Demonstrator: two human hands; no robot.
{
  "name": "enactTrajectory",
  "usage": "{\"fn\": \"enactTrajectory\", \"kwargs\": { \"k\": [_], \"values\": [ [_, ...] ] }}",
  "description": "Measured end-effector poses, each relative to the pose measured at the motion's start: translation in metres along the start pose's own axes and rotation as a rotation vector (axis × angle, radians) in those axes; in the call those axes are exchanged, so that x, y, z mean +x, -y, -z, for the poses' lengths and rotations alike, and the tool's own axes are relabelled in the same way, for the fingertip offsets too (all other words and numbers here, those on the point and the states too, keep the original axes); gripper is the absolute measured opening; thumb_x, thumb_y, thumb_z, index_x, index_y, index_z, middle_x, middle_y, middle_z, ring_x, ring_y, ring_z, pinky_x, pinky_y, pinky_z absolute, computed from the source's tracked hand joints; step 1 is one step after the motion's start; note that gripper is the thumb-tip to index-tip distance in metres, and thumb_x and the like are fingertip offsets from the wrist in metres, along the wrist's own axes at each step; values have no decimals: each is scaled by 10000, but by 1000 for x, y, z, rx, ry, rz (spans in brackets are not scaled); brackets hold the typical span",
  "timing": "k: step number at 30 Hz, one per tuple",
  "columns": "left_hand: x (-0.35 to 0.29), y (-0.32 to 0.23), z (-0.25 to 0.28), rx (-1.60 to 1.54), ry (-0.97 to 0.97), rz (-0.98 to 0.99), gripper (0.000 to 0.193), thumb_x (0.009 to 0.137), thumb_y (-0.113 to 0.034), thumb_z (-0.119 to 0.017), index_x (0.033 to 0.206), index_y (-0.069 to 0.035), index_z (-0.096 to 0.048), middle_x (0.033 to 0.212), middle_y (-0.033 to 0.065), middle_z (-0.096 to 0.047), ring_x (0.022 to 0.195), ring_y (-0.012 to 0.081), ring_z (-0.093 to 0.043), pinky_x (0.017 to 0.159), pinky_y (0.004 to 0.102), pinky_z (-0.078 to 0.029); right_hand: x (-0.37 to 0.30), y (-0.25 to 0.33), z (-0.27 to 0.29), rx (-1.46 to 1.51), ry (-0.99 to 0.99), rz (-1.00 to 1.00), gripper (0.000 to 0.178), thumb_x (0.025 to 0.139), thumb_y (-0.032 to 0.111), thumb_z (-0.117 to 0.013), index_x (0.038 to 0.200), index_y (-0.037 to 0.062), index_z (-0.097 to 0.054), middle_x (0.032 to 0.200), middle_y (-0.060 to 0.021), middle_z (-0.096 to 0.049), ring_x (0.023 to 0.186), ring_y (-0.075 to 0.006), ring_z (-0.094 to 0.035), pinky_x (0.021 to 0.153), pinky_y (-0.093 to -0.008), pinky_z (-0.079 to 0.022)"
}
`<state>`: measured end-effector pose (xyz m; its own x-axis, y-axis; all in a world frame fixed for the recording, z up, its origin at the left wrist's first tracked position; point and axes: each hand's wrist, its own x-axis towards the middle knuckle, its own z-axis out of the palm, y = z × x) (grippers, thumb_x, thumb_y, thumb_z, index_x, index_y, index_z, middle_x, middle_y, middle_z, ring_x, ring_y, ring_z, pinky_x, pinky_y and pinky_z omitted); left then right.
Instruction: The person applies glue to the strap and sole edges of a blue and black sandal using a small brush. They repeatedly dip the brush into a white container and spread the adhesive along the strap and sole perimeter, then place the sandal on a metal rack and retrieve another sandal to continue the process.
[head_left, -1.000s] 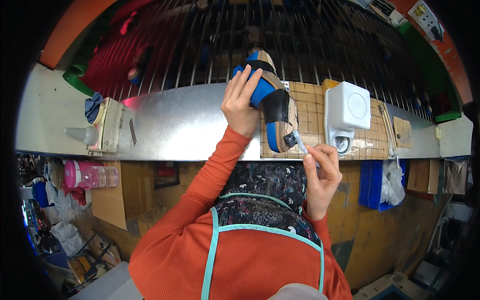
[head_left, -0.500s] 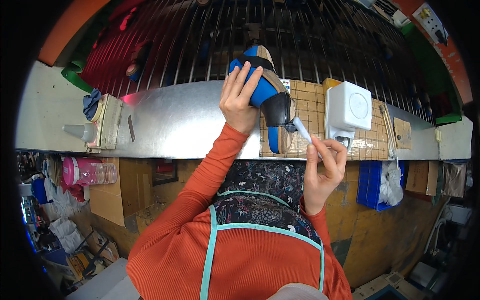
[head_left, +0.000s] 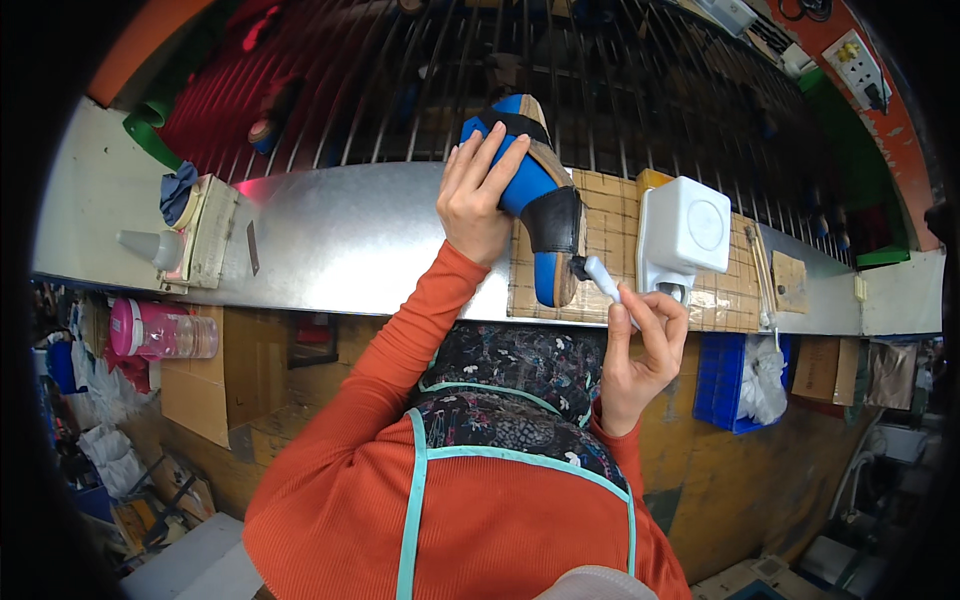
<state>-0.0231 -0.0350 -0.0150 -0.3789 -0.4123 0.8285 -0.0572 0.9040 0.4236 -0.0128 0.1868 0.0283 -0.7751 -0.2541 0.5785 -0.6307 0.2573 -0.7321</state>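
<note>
Shoe (head_left: 555, 220) still held, brush (head_left: 600, 276) — shifted bodyward

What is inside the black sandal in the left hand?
A blue shoe last shows between and beyond the black straps; whatever the straps and left hand cover is hidden.

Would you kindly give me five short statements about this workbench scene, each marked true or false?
1. The left hand holds the shoe. True.
2. The shoe is plain red all over. False: it has blue and black parts.
3. The right hand holds a brush. True.
4. The blue crate is on the person's left. False: it is on the right, in the lower part of the view.
5. The sleeves are green. False: they are orange-red.
</note>
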Motion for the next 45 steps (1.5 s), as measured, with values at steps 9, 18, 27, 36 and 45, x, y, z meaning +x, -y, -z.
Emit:
{"fn": "enactTrajectory", "kwargs": {
  "k": [9, 18, 27, 36, 45],
  "values": [
    [1, 1, 4, 51, 10, -31, 623, 636, 5, -744, 1211, -224, -672, 1278, 97, -624, 1156, 374, -587, 996, 508, -446, 6, -1, -2, -120, -78, 90, 231, 799, 25, -742, 1025, 71, -746, 961, -35, -572, 702, -81, -548, 795, -262, -315],
    [3, -4, 0, 8, 63, 39, 593, 652, 35, -726, 1204, -174, -669, 1253, 98, -637, 1181, 322, -588, 1023, 493, -429, 6, -9, -5, 135, 23, 44, 221, 823, -50, -698, 1038, -7, -717, 994, -78, -521, 795, -138, -587, 669, -230, -503],
    [1, -13, -4, 22, 213, 92, 596, 664, -81, -793, 1228, -204, -645, 1260, 74, -639, 1149, 232, -614, 1048, 495, -277, 13, -10, -6, 140, -38, 115, 231, 814, -58, -705, 1039, -3, -718, 1001, -83, -523, 860, -165, -589, 688, -258, -508],
    [5, -22, -6, -86, 308, 133, 470, 706, -276, -795, 1152, -199, -667, 1180, 66, -683, 1048, 166, -663, 976, 431, -274, 25, -11, -6, 84, -87, 206, 233, 794, -74, -716, 1011, 10, -726, 1009, -86, -525, 880, -180, -589, 726, -276, -515],
    [14, -28, 6, -227, 489, 174, 474, 620, -122, -814, 1060, -218, -668, 869, 19, -727, 813, 213, -686, 855, 393, -299, 52, -18, 1, 163, 29, 274, 233, 794, -65, -719, 1016, 6, -725, 1001, -81, -518, 857, -178, -575, 730, -297, -499]
  ]
}}
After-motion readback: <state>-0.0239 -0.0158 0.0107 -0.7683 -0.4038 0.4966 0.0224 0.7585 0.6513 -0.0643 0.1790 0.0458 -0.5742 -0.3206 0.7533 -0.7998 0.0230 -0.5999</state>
